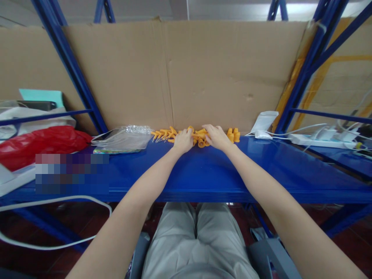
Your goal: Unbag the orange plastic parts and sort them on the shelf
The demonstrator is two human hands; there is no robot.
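Observation:
A heap of small orange plastic pieces lies at the back of the blue shelf, against the cardboard wall. My left hand rests on the heap with its fingers curled over some pieces. My right hand lies on the heap too, fingers bent down into the orange pieces. Two more orange pieces stand just right of my right hand. Whether either hand grips a piece is hidden by the fingers.
A stack of clear plastic bags lies left of the heap, a red bag farther left. A small white pouch and a white power strip with cables sit to the right. Blue rack posts flank the cardboard.

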